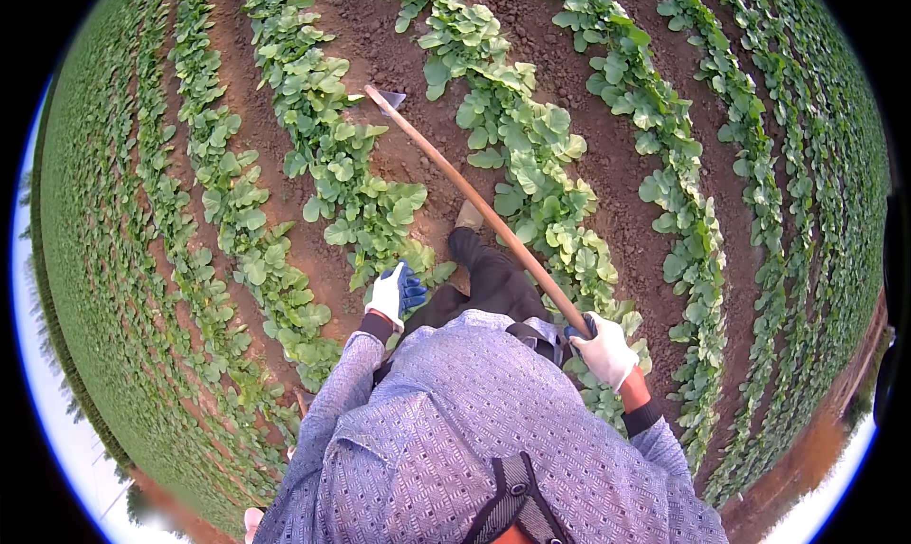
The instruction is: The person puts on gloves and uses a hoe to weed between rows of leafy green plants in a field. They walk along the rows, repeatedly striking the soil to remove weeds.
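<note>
Patterned shirt point(493, 383) foremost; right hand point(607, 351) grips hoe point(477, 202) near butt, left hand point(396, 294) loosely curled, seemingly empty; best keep blade point(393, 99) inside furrow point(391, 60) edges.

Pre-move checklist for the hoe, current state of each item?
1. Right hand gripping the hoe handle: ok, closed around it near its lower end in the picture.
2. Left hand on the handle too: not ok, it is apart from it, with nothing visible in it.
3. Gloves on both hands: ok.
4. Hoe blade touching soil: cannot tell, height is unclear from above.
5. Visible shoe between plant rows: ok, over the bare soil strip.
</note>
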